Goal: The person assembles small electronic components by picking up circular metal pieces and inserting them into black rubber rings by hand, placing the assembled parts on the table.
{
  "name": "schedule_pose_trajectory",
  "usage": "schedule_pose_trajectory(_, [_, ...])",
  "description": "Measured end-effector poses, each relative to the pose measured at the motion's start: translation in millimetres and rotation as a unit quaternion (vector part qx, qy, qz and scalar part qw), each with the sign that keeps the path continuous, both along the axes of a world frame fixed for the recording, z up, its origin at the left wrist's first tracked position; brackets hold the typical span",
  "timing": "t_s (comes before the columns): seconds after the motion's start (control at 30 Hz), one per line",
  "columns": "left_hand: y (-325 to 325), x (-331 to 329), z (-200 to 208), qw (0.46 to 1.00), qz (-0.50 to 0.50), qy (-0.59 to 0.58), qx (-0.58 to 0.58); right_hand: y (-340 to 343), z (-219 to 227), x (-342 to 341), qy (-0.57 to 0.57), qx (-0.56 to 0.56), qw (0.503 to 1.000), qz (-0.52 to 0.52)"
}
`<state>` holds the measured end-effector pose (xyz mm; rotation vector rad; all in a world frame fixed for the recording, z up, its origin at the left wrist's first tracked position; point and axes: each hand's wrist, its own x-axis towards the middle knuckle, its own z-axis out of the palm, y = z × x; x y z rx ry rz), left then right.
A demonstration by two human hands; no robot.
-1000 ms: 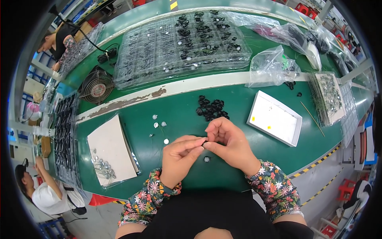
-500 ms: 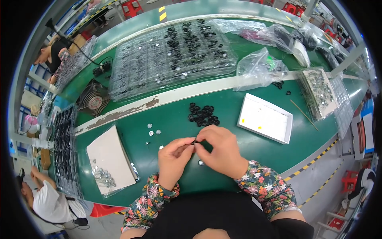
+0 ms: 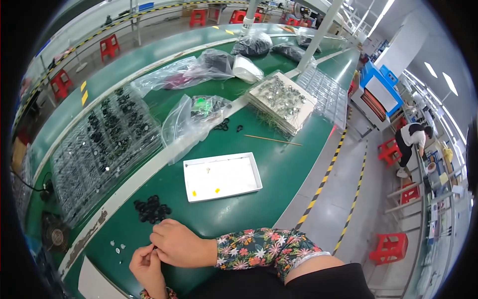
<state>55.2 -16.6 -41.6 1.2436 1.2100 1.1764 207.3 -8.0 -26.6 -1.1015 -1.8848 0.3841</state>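
Note:
My left hand (image 3: 148, 271) and my right hand (image 3: 181, 244) meet low at the left, fingertips pinched together over the green bench (image 3: 214, 219). A small black part seems to be between the fingertips, mostly covered by them. Just beyond lies a pile of small black parts (image 3: 152, 209), some ring-shaped. Several small clear-and-silver pieces (image 3: 117, 250) are scattered left of my hands. To the right of the pile stands a shallow white box (image 3: 231, 174) with a few tiny yellow bits inside.
A thin wooden stick (image 3: 273, 140) lies beyond the box. Farther off are a stack of cards with silver pieces (image 3: 284, 99), clear trays (image 3: 112, 144) of black parts, and plastic bags (image 3: 201, 109). A white card (image 3: 97, 281) is at lower left. Red stools (image 3: 389, 248) stand across the aisle.
The view has swung to the right, so the bench and my hands appear farther left and lower. My hands stay pinched together near the pile of black parts.

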Motion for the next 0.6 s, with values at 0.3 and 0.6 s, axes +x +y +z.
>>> schedule_pose_trajectory(0.3, [-1.5,7.2,20.3,0.987,-0.034,0.123,0.095,1.7,-0.8,6.2,0.0,-0.04,0.999,0.022])
schedule_pose_trajectory(0.6, [7.6,2.0,28.1,0.979,-0.047,0.153,0.128,6.0,11.2,23.3,-0.082,-0.033,0.994,0.057])
